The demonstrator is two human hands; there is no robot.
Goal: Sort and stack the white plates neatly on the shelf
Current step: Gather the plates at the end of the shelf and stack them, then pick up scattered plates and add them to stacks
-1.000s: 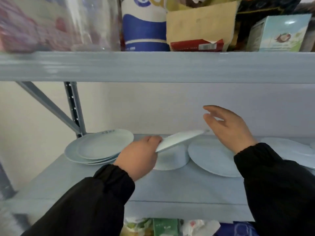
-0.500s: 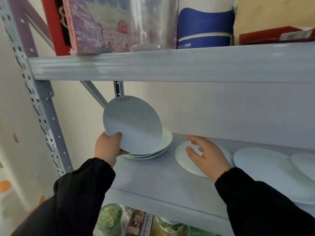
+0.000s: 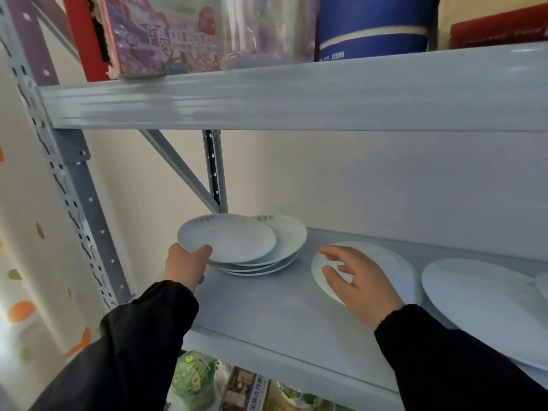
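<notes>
On the grey shelf board (image 3: 267, 310), at the left, stands a stack of white plates (image 3: 284, 250). My left hand (image 3: 186, 264) grips the near rim of a small white plate (image 3: 228, 237) that lies flat on top of that stack, shifted a little to the left. My right hand (image 3: 355, 280) hovers with spread fingers over a single white plate (image 3: 394, 265) in the middle of the shelf and holds nothing. A large white plate (image 3: 486, 304) lies at the right, with another plate's edge (image 3: 542, 284) at the frame border.
The upper shelf beam (image 3: 296, 96) hangs low overhead, carrying a pink box (image 3: 160, 40), a clear jar (image 3: 267, 28) and a blue-white tub (image 3: 373, 28). A perforated upright (image 3: 71, 203) and diagonal brace (image 3: 178, 167) stand at left. Packaged goods (image 3: 195, 381) sit below.
The plate in my left hand went from tilted upright above the stack to lying flat on top of it. My right hand lifted slightly off the middle plate.
</notes>
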